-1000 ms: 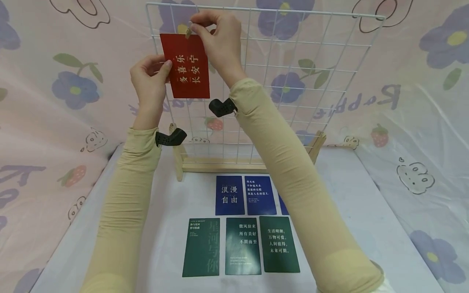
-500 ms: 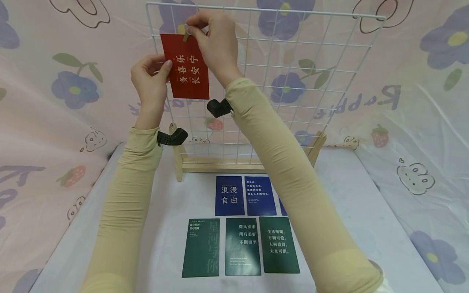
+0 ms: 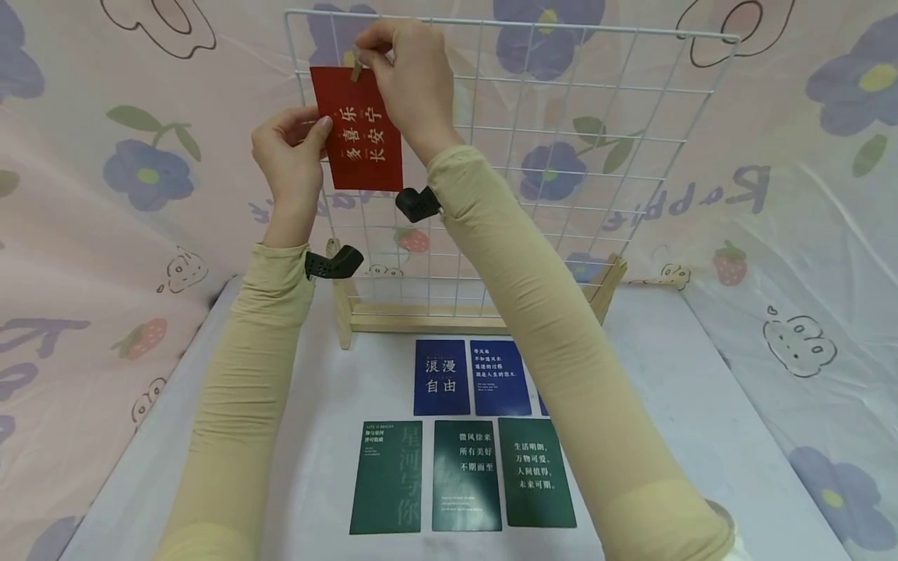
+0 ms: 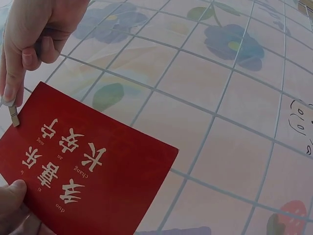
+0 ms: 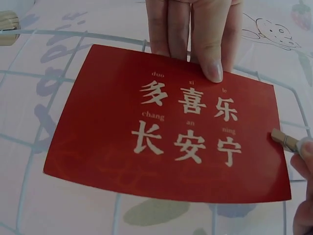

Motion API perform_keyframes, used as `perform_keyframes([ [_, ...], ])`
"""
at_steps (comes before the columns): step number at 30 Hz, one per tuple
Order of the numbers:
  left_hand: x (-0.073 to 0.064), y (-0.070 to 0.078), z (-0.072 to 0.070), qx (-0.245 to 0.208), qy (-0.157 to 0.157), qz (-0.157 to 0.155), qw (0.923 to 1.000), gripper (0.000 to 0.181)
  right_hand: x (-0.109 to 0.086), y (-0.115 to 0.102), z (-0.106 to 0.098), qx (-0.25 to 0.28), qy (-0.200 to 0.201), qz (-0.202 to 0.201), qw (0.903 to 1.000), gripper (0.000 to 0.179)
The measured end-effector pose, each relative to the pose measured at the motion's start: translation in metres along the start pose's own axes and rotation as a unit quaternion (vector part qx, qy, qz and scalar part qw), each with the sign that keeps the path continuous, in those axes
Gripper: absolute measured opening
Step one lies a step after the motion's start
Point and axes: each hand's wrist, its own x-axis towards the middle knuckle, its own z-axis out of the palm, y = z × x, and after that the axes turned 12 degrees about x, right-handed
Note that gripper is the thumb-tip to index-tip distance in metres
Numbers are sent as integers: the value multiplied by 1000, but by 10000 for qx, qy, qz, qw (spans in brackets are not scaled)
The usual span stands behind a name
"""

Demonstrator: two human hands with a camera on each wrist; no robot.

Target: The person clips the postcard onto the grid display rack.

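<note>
A red card (image 3: 365, 167) with pale lettering turned sideways is held up against the upper left of a white wire grid (image 3: 554, 125). My left hand (image 3: 291, 152) pinches its left edge, thumb on the printed face. At the card's top edge sits a small wooden clothespin (image 3: 356, 73), its jaws over the edge. My right hand (image 3: 419, 86) pinches the clothespin's handle end between thumb and finger. In the right wrist view the clothespin (image 5: 283, 139) bites the card's short edge beside the lettering. The left wrist view shows the card (image 4: 112, 171) lying close over the wires.
The grid stands in a wooden base (image 3: 428, 321) at the back of a white table (image 3: 309, 436). Green cards (image 3: 466, 483) lie in a front row, with blue cards (image 3: 442, 389) behind, one partly hidden by my right sleeve (image 3: 561, 312). Patterned cloth (image 3: 793, 234) hangs behind.
My right hand has shifted slightly left with the clothespin, which now sits straighter over the card's top edge. The left hand and the card have barely moved.
</note>
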Motion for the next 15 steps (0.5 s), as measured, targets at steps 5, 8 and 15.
perform_keyframes([
  [5,0,0,2,199,102,74,9997,15,1,1,0,-198,-63,-50,9998,22],
  [8,0,-1,2,228,83,127,9996,16,1,2,0,-294,-89,-17,9995,24],
  [15,-3,-1,2,194,-34,170,9997,18,-1,6,0,-195,-343,118,9992,30],
])
